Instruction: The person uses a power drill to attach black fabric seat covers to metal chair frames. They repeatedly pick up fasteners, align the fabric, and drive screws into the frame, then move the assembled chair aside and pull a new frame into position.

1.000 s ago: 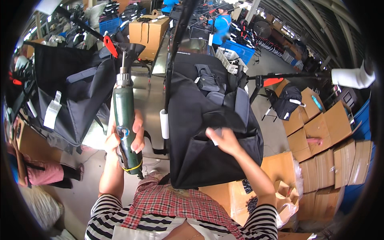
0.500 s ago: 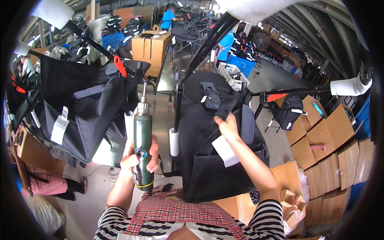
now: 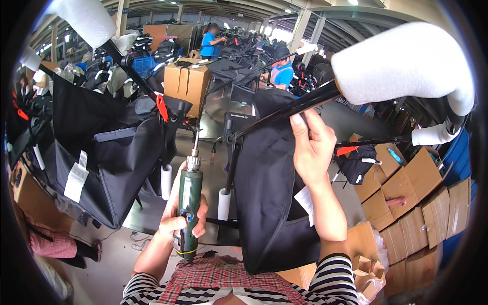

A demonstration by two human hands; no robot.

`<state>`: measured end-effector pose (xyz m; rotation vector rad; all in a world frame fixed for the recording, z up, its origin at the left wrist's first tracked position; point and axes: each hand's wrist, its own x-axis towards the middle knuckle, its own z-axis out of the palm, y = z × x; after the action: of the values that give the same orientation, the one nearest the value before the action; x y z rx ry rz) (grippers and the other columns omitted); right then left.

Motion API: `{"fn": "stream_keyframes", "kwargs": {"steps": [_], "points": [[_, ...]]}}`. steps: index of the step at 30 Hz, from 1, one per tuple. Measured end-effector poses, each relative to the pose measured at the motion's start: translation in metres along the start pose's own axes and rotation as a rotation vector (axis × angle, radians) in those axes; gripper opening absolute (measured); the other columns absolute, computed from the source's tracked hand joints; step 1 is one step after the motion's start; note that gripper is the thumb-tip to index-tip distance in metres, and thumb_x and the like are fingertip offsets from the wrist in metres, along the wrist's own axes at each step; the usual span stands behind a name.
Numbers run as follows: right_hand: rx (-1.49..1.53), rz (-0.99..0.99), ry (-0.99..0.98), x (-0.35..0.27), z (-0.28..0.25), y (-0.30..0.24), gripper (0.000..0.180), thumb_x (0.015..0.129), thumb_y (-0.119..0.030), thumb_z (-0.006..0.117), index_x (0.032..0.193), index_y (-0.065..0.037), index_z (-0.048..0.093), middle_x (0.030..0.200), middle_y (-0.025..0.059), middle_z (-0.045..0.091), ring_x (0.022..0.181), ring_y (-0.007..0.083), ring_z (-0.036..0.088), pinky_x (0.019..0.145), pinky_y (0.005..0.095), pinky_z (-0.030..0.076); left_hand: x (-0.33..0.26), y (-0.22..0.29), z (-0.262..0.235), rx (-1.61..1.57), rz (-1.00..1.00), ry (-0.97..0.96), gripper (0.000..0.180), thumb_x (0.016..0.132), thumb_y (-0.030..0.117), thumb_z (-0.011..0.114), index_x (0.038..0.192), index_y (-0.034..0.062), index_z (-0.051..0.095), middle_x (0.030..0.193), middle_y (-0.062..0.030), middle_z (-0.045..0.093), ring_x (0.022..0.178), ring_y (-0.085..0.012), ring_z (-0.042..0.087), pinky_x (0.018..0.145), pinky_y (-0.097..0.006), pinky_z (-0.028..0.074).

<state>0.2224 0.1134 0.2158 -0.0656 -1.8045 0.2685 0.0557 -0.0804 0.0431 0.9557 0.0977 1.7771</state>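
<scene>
My left hand (image 3: 185, 218) is wrapped round a green electric screwdriver (image 3: 190, 190), its bit pointing up and away from me. To the right, a black fabric stroller seat (image 3: 264, 188) hangs in front of me on its frame. A black frame tube (image 3: 284, 113) crosses its top and ends in a handle wrapped in white foam (image 3: 396, 66). My right hand (image 3: 314, 145) is closed at this tube, thumb and fingers on its lower side; the fabric edge lies close beside them. A white paper label (image 3: 305, 203) shows partly behind my right wrist.
A second black stroller (image 3: 112, 152) with a red lever (image 3: 161, 108) stands at the left. Cardboard boxes (image 3: 406, 183) are stacked at the right, and another box (image 3: 185, 84) stands ahead. Two people in blue (image 3: 208, 46) work farther back. Another person's legs (image 3: 84, 251) show at lower left.
My right hand has moved up from the seat's fabric to the tube. The foam-wrapped handle has swung down to the right. The seat fabric has shifted, hiding its small pouch. The screwdriver stays in my left hand.
</scene>
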Motion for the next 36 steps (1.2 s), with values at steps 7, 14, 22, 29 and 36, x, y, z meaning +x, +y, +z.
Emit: {"fn": "stream_keyframes", "kwargs": {"steps": [7, 14, 22, 29, 36], "points": [[0.549, 0.236, -0.293, 0.011, -0.010, 0.000, 0.033, 0.094, 0.005, 0.054, 0.126, 0.007, 0.054, 0.118, 0.0113, 0.062, 0.113, 0.0156, 0.056, 0.104, 0.0301, 0.038, 0.001, 0.000, -0.007, -0.017, -0.045, -0.029, 0.112, 0.081, 0.011, 0.075, 0.157, 0.0278, -0.005, 0.094, -0.0211, 0.051, 0.060, -0.0267, 0.062, 0.052, -0.038, 0.054], [0.486, 0.029, -0.516, 0.031, 0.004, 0.008, 0.038, 0.080, -0.001, 0.076, 0.113, -0.001, 0.058, 0.092, 0.0077, 0.065, 0.095, 0.0207, 0.065, 0.099, 0.0436, 0.048, 0.014, 0.006, 0.014, 0.028, -0.101, -0.022, 0.123, 0.076, 0.010, 0.078, 0.158, 0.0267, -0.013, 0.089, -0.0203, 0.055, 0.057, -0.0244, 0.062, 0.053, -0.036, 0.054], [-0.080, -0.041, -0.279, 0.029, -0.016, -0.019, 0.024, 0.084, 0.006, 0.072, 0.108, 0.007, 0.069, 0.100, 0.0150, 0.075, 0.090, 0.0190, 0.074, 0.079, 0.0296, 0.058, 0.025, 0.020, 0.054, 0.151, -0.211, -0.097, 0.130, 0.069, 0.001, 0.080, 0.159, 0.0208, -0.011, 0.087, -0.0179, 0.057, 0.063, -0.0207, 0.064, 0.057, -0.031, 0.050], [0.077, -0.120, -0.405, 0.038, -0.026, -0.015, 0.031, 0.082, 0.009, 0.066, 0.114, 0.007, 0.067, 0.103, 0.0152, 0.075, 0.095, 0.0212, 0.073, 0.085, 0.0316, 0.058, 0.039, 0.026, 0.079, 0.219, -0.319, -0.141, 0.126, 0.071, 0.002, 0.080, 0.160, 0.0167, -0.008, 0.085, -0.0132, 0.058, 0.067, -0.0161, 0.061, 0.063, -0.028, 0.049], [0.055, -0.132, -0.417, 0.036, -0.029, -0.011, 0.036, 0.080, 0.009, 0.060, 0.115, 0.007, 0.066, 0.104, 0.0150, 0.074, 0.097, 0.0231, 0.073, 0.088, 0.0338, 0.057, 0.049, 0.019, 0.087, 0.242, -0.311, -0.156, 0.125, 0.071, 0.004, 0.080, 0.160, 0.0158, -0.006, 0.086, -0.0113, 0.058, 0.070, -0.0148, 0.059, 0.066, -0.028, 0.049]]}}
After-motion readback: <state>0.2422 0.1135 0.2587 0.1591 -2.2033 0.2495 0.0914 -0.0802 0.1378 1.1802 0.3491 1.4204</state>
